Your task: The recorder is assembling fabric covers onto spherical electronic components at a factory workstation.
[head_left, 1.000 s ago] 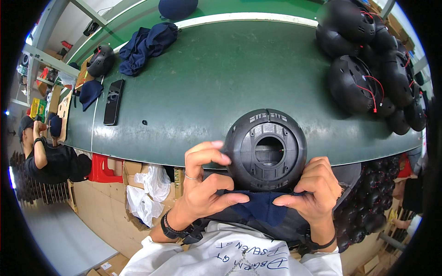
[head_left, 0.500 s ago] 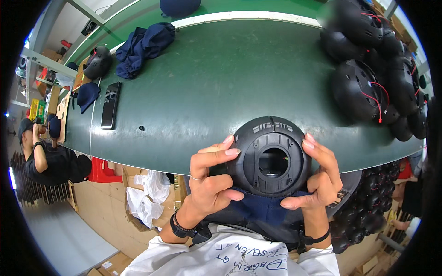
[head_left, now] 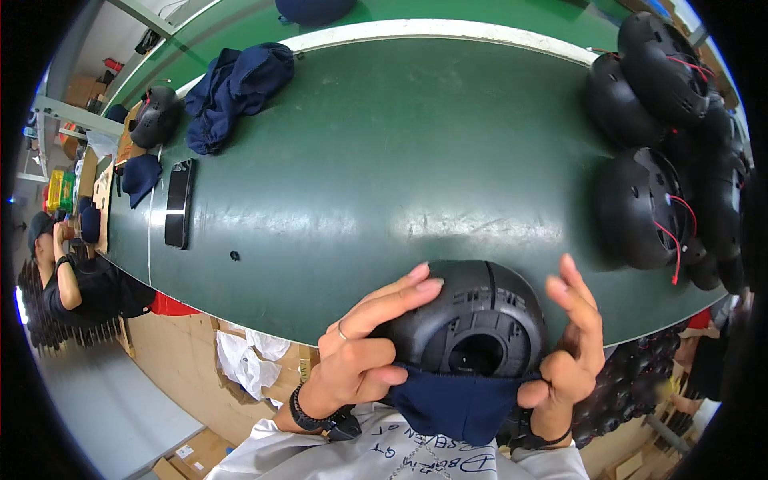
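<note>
A black round plastic shell (head_left: 482, 310), with a ring-shaped face around a central hole, is between my hands at the table's near edge. A dark blue fabric cover (head_left: 456, 408) wraps its near side, and the cloth's edge crosses the lower part of the ring. My left hand (head_left: 360, 344) pinches that edge with thumb and bent finger while its longer fingers rest on the shell's left side. On the other side, my right hand (head_left: 570, 348) pinches the cloth edge, its index finger raised apart from the shell. The shell's underside is hidden.
Black shells with red wires (head_left: 640, 208) are piled at the right of the green table (head_left: 360, 152). Crumpled blue cloth (head_left: 240, 88), a phone (head_left: 179, 204) and a tiny black piece (head_left: 234, 256) lie to the left. A person (head_left: 76, 272) sits at far left.
The shell has tipped and moved nearer to me. The blue fabric now reaches up over the ring's lower part. My right index finger has lifted off the shell. The whole view has shifted slightly.
</note>
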{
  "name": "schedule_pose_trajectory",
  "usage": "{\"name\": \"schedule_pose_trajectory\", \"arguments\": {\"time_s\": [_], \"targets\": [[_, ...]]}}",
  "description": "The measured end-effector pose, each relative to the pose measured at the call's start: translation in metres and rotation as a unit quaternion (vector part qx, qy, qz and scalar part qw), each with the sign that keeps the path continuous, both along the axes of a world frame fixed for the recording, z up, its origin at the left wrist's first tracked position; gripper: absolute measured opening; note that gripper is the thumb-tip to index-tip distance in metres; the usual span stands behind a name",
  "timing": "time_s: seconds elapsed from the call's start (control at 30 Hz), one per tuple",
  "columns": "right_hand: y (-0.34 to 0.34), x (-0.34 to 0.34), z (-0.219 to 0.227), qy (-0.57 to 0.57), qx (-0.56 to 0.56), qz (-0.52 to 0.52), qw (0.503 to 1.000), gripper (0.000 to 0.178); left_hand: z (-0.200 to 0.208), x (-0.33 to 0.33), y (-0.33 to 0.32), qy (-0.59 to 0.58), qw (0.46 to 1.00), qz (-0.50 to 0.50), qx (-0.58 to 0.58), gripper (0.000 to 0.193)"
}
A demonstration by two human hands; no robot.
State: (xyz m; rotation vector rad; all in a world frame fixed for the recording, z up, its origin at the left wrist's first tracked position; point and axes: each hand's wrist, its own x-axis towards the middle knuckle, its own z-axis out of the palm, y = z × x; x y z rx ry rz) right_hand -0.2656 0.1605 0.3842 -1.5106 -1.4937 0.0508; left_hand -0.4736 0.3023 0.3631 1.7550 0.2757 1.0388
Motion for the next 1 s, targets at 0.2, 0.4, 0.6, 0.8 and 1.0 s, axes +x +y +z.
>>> {"name": "schedule_pose_trajectory", "arguments": {"time_s": [0.2, 0.4, 0.6, 0.8, 1.0], "targets": [[0.012, 0.000, -0.006, 0.157, 0.021, 0.062, 0.985, 0.070, -0.002, 0.008, 0.006, -0.003, 1.000, 0.026, 0.002, 0.038], [0.020, 0.003, -0.005, 0.214, 0.021, 0.015, 0.976, 0.067, 0.005, 0.013, 0.010, 0.016, 0.997, 0.052, -0.053, 0.035], [0.030, 0.014, -0.009, 0.257, -0.007, 0.076, 0.963, 0.075, 0.016, 0.014, 0.046, 0.051, 0.989, -0.103, -0.088, 0.043], [0.028, 0.023, -0.016, 0.320, -0.014, 0.146, 0.936, 0.074, 0.040, 0.009, 0.083, 0.161, 0.935, -0.301, -0.094, 0.034], [0.034, 0.020, -0.027, 0.325, 0.033, 0.160, 0.931, 0.069, 0.044, 0.015, 0.076, 0.176, 0.945, -0.252, -0.110, 0.034]]}}
